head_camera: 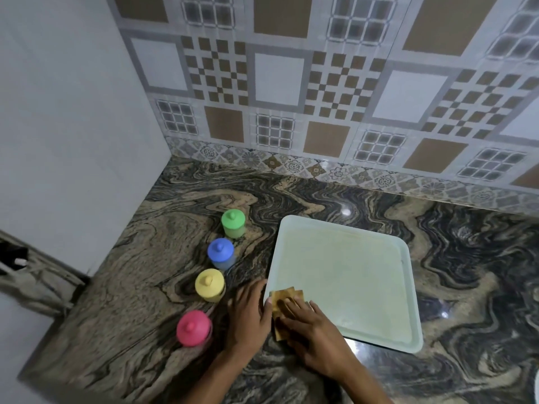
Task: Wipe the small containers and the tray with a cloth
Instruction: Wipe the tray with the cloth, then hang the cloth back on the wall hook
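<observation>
A pale green square tray [350, 272] lies flat on the marbled counter. My right hand [312, 333] presses a folded tan cloth [284, 297] onto the tray's near left corner. My left hand [248, 313] rests at the tray's left edge, thumb on the rim beside the cloth. Left of the tray stand several small lidded containers in a diagonal row: green [233, 223], blue [220, 253], yellow [209, 284] and pink [194, 328].
A patterned tiled wall [320, 97] rises behind the counter, and a plain white wall [64, 141] closes the left side. The counter's left edge [58, 330] drops off near the pink container. Dark swirled counter [472, 287] extends right of the tray.
</observation>
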